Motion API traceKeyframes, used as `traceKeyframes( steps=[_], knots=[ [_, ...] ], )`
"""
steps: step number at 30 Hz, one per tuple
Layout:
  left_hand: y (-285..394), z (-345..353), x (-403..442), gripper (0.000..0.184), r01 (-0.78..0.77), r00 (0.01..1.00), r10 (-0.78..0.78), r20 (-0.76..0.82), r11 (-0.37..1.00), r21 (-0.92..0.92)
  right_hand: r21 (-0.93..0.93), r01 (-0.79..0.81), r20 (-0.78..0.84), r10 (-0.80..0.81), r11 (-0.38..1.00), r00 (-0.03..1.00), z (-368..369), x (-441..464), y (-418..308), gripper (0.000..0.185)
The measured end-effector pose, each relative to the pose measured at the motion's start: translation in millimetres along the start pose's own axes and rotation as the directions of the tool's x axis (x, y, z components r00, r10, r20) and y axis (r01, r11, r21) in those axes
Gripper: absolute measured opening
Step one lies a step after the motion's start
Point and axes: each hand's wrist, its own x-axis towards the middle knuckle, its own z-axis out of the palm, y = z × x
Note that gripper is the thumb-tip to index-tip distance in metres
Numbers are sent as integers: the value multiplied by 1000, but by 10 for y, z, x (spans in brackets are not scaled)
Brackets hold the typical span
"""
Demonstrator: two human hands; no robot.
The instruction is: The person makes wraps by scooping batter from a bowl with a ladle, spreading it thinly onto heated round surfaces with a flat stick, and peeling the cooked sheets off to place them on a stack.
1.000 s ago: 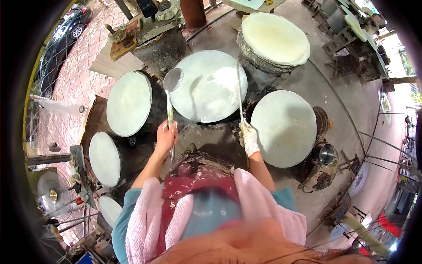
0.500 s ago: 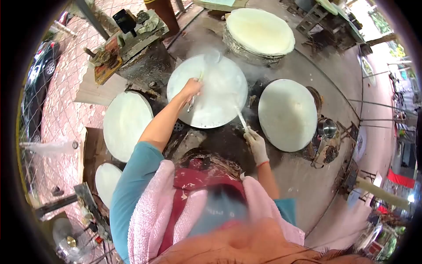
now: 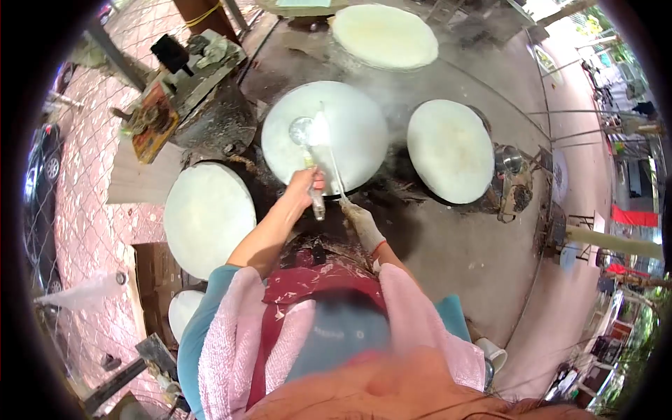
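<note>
A round white steamer top (image 3: 283,150) stands in the middle, with steam over its right part. My bare left hand (image 3: 303,187) is closed around the handle of a ladle (image 3: 301,131), whose round bowl is over the white surface. My gloved right hand (image 3: 362,225) grips a long thin stick (image 3: 334,166) near the surface's near edge. The stick reaches across the white surface, its far end blurred by steam and glare. I cannot tell whether either tool touches the surface.
Round white-topped discs stand to the left (image 3: 210,220), right (image 3: 450,150) and far side (image 3: 385,36). A worn block (image 3: 213,119) with a dark-headed tool (image 3: 170,54) is at the upper left. A metal pot (image 3: 508,159) stands beyond the right disc. Wire fencing runs along the left.
My left hand and the ladle have come back toward me from the far part of the white surface. My right hand has moved left, and its stick now reaches farther across.
</note>
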Motion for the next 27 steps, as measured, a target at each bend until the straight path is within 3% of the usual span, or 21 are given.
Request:
traceKeyframes(
  steps=[2, 3, 4, 6, 8, 9, 10, 11, 12, 14, 15, 16, 18, 20, 22, 24, 27],
  knots=[
    [-15, 46, -49, 19, 23, 996, -13, 88, 993, -116, 45, -137, 53, 135, 990, 989, 126, -135, -192, 31],
    [92, 50, -143, 17, 90, 990, -55, 133, 958, -273, 62, -177, 47, 175, 982, 984, 135, -252, -424, 31],
    [272, 128, -475, 17, 70, 980, -11, 201, 956, -286, 79, -214, 38, 212, 974, 977, 81, -316, -567, 31],
    [524, -329, -480, 20, 412, 809, -8, 588, 722, -556, 71, -17, -46, 21, 997, 999, -218, -165, -480, 30],
    [508, -399, -707, 24, 300, 742, -38, 669, 911, -281, 81, 31, -118, -21, 996, 993, -385, -200, -552, 34],
    [474, -264, -856, 23, 83, 854, 8, 521, 985, -151, -189, 320, -78, -339, 928, 937, -481, 23, -271, 34],
    [451, -85, -988, 24, -111, 920, 92, 380, 993, 30, -437, 547, 34, -594, 714, 804, -627, 215, 33, 34],
    [488, 27, -1002, 24, -133, 895, 92, 437, 989, 64, -594, 301, 128, -282, 746, 951, -678, -119, -268, 40],
    [568, 134, -973, 24, -167, 864, 101, 494, 981, 93, -593, 321, 137, -300, 738, 944, -799, -151, -195, 40],
    [605, 389, -949, 26, -69, 838, 45, 544, 997, 23, -553, 426, -87, -558, 716, 825, -1140, -435, -141, 39],
    [555, 535, -933, 27, 6, 814, 5, 581, 1000, -16, -592, 327, -296, -576, 736, 762, -1401, -600, -141, 38],
    [450, 768, -995, 23, 52, 874, -23, 485, 998, -47, -605, 224, -483, -576, 764, 659, -1719, -803, -145, 38],
    [231, 1132, -1082, 23, 25, 910, -21, 414, 1000, -4, -658, 80, -628, -604, 749, 491, -2349, -1425, -316, 40],
    [-65, 1447, -1086, 23, -33, 915, 2, 403, 997, 69, -560, -23, -737, -485, 828, 470, -3207, -1669, 23, 41],
    [-370, 1727, -1042, 23, -77, 917, 32, 397, 992, 98, -724, -226, -685, -643, 651, 343, -3838, -1777, 311, 43],
    [-617, 1961, -1056, 23, -110, 915, 58, 400, 988, 109, -714, -285, -694, -595, 639, 404, -4288, -1761, 274, 45],
    [-911, 2211, -1021, 30, 61, 872, 32, 489, 983, -172, -789, -298, -610, -631, 537, 479, -4930, -1496, -118, 43]
  ],
)
